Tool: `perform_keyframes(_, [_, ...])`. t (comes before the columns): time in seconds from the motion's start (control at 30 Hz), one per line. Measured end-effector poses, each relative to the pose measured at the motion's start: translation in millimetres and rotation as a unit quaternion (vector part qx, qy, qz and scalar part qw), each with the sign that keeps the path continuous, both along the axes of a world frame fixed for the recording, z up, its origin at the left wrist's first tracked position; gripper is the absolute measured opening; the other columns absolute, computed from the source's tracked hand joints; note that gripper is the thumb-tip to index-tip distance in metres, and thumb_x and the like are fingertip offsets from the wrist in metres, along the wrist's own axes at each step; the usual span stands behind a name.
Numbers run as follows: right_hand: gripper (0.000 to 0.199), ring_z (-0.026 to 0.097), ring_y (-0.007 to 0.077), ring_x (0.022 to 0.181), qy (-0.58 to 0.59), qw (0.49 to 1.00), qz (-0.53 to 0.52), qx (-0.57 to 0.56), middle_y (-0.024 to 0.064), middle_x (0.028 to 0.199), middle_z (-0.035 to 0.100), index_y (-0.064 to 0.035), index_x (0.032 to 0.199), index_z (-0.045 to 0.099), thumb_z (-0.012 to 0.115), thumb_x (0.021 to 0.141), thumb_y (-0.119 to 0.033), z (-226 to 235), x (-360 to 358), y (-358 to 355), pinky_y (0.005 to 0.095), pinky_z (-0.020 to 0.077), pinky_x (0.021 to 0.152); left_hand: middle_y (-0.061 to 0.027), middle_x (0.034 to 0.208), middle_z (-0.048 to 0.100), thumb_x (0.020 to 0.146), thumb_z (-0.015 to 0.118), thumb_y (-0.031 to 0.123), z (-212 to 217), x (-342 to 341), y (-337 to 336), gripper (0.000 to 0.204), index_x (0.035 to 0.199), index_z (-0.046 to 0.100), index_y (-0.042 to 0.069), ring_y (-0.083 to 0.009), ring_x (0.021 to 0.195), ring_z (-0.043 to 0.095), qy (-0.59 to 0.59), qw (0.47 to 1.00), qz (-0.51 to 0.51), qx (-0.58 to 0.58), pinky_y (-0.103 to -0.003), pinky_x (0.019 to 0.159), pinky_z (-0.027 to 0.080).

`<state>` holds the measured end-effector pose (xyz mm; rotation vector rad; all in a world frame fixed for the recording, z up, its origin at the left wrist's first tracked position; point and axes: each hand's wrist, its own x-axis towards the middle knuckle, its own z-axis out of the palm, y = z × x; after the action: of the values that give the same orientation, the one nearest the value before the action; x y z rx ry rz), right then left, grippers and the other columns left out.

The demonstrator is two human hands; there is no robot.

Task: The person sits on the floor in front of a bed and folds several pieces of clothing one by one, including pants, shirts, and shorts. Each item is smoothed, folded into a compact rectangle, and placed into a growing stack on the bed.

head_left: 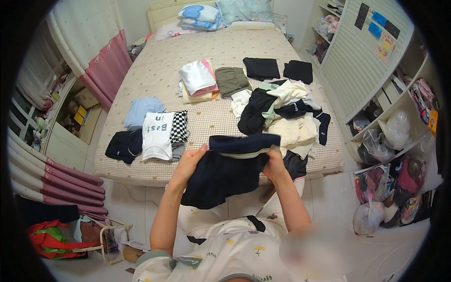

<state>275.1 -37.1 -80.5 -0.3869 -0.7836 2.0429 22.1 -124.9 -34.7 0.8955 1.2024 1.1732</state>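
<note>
A dark navy garment with a pale band along its upper part is stretched between my two hands, in front of the bed's near edge. Its lower part hangs down over my lap; which kind of clothing it is cannot be made out. My left hand grips its left side, thumb on top. Closed on the right end near the pale band is my right hand. Just beyond it lies a loose heap of clothes, black, cream and pale green. A folded white T-shirt with printed lettering lies to the left.
On the bed are folded olive clothing, a white-and-pink stack, two black folded pieces, and blue and checkered garments. Open shelves with bagged items stand right; a metal-framed rack stands lower left.
</note>
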Motion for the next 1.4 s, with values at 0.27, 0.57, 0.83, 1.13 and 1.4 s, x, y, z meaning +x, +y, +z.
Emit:
perform_keyframes(0.27, [0.031,0.060,0.0258,0.107,0.050,0.995,-0.054,-0.065,0.0128,0.116,0.063,0.0014,0.115,0.058,0.044,0.096,-0.019,15.6,5.2,6.3,0.0393,0.0458,0.099,-0.0050,0.103,0.062,0.081,0.073,0.015,-4.0,26.5,-13.3,0.033,0.108,0.059,0.001,-0.0152,0.094,0.059,0.158,0.967,0.087,0.179,-0.028,0.086,0.047])
perform_keyframes(0.57, [0.035,0.059,0.0287,0.110,0.067,0.995,-0.027,-0.069,0.0150,0.120,0.061,0.0014,0.118,0.056,0.041,0.097,-0.022,15.1,8.7,6.5,0.0429,0.0443,0.101,-0.0055,0.093,0.057,0.072,0.080,0.021,-3.1,33.7,-14.6,0.030,0.090,0.062,0.005,-0.0224,0.089,0.054,0.418,0.817,0.265,0.296,-0.034,0.082,0.043])
perform_keyframes(0.83, [0.032,0.060,0.0259,0.108,0.096,0.990,-0.011,-0.103,0.0131,0.118,0.063,0.0022,0.114,0.058,0.045,0.096,-0.020,24.4,9.8,-0.1,0.0384,0.0454,0.099,-0.0052,0.084,0.058,0.069,0.079,0.014,5.0,40.8,-14.8,0.023,0.083,0.063,0.005,-0.0226,0.084,0.052,0.393,0.871,0.130,0.263,-0.033,0.076,0.043])
perform_keyframes(1.13, [0.023,0.059,0.0126,0.095,-0.254,0.934,-0.188,0.166,0.0040,0.104,0.066,-0.0010,0.109,0.063,0.059,0.089,-0.011,55.3,30.9,26.3,0.0273,0.0459,0.086,0.0015,0.076,0.056,0.075,0.075,0.003,6.3,-19.1,-11.0,0.025,0.078,0.050,0.005,-0.0078,0.075,0.054,0.203,0.968,0.048,0.139,-0.022,0.072,0.045])
perform_keyframes(1.4, [0.009,0.051,0.0060,0.078,-0.322,0.849,-0.147,0.391,-0.0026,0.082,0.059,0.0019,0.092,0.061,0.064,0.085,-0.003,100.8,23.5,45.3,0.0233,0.0433,0.073,0.0031,0.080,0.061,0.067,0.079,-0.002,55.8,-37.7,-22.6,0.039,0.090,0.050,0.007,-0.0042,0.081,0.054,0.243,0.957,-0.153,-0.035,-0.020,0.070,0.044])
